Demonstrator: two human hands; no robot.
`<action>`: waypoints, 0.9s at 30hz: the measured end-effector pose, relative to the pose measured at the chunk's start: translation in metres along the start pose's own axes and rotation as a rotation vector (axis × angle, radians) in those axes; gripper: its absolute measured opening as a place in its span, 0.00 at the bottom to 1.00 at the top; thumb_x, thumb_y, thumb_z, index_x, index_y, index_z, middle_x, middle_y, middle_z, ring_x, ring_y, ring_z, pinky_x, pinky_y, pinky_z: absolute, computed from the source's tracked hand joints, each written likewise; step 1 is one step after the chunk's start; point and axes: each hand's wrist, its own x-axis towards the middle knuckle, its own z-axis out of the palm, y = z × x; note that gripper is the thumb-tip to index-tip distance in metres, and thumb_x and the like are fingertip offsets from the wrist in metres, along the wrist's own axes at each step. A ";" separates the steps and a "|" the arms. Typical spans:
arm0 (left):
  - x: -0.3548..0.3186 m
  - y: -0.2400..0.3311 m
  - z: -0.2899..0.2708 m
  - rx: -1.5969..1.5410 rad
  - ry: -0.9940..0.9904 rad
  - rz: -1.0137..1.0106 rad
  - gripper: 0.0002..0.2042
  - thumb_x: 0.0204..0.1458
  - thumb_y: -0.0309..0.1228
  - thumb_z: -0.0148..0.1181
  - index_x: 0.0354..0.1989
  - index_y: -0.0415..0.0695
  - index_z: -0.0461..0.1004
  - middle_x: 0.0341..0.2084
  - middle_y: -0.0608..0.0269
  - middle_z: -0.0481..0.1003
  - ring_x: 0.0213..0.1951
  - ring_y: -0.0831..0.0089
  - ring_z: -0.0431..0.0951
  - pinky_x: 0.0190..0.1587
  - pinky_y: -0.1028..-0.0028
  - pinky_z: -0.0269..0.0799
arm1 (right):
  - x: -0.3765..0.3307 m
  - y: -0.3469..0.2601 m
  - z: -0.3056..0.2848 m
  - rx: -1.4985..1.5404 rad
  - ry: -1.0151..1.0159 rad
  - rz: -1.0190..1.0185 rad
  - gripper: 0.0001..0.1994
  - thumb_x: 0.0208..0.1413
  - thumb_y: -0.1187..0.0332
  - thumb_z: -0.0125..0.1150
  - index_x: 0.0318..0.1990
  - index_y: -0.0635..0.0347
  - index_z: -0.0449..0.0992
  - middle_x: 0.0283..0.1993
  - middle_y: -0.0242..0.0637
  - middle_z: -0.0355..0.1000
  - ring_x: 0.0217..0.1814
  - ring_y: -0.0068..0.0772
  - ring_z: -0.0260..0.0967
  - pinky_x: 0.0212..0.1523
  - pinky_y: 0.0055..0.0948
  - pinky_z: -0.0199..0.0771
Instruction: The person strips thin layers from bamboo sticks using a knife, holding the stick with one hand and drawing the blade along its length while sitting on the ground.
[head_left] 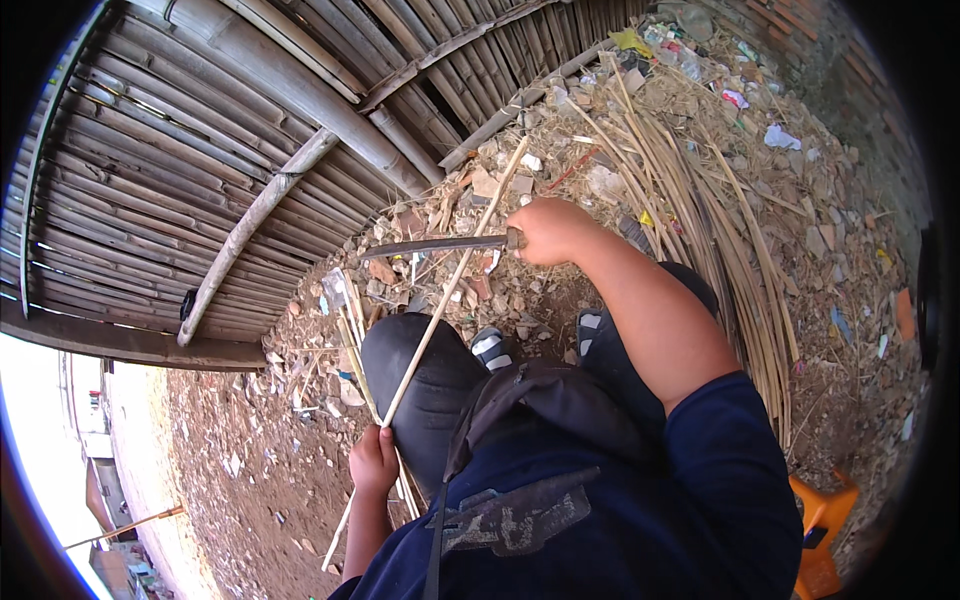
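My left hand (373, 461) is closed around a long, thin bamboo strip (432, 326), low beside my left knee. The strip slants up and away to the right across my knee, its far end above the ground. My right hand (548, 231) grips the handle of a machete (435, 245), whose dark blade points left and crosses the strip near its upper part. Whether the blade touches the strip or only passes over it, I cannot tell. More pale strips (352, 330) lean by my left knee, partly hidden behind it.
A bamboo slat wall (170, 200) with a pole brace stands at the left and ahead. A large bundle of bamboo strips (715, 240) lies on the right. Rubble and litter (780, 137) cover the ground. An orange plastic stool (822, 530) shows at lower right, a brick wall (880, 130) beyond.
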 end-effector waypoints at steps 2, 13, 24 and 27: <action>0.001 -0.005 0.005 -0.012 0.001 0.002 0.17 0.66 0.40 0.50 0.26 0.43 0.67 0.16 0.45 0.72 0.21 0.40 0.75 0.24 0.48 0.67 | 0.014 0.023 -0.001 0.114 -0.071 0.041 0.21 0.50 0.66 0.65 0.55 0.53 0.79 0.53 0.48 0.77 0.56 0.48 0.75 0.56 0.43 0.75; -0.003 -0.012 0.010 0.102 0.022 0.014 0.17 0.66 0.41 0.50 0.27 0.44 0.67 0.16 0.46 0.72 0.21 0.40 0.75 0.24 0.47 0.68 | 0.015 0.026 0.006 0.074 -0.046 -0.004 0.19 0.51 0.63 0.66 0.51 0.56 0.79 0.51 0.49 0.77 0.56 0.49 0.75 0.56 0.44 0.75; -0.001 0.004 -0.011 0.084 -0.081 -0.014 0.16 0.65 0.41 0.52 0.28 0.43 0.68 0.18 0.44 0.74 0.23 0.40 0.76 0.26 0.47 0.69 | -0.001 -0.006 0.000 0.000 -0.074 -0.054 0.21 0.50 0.62 0.67 0.52 0.56 0.79 0.51 0.46 0.77 0.54 0.48 0.76 0.55 0.43 0.76; 0.005 0.005 -0.009 0.101 -0.067 -0.005 0.16 0.65 0.41 0.53 0.28 0.43 0.68 0.18 0.43 0.73 0.23 0.40 0.76 0.26 0.47 0.68 | 0.032 0.049 0.026 0.116 0.086 0.039 0.21 0.49 0.58 0.71 0.48 0.59 0.80 0.46 0.51 0.78 0.51 0.54 0.75 0.52 0.45 0.75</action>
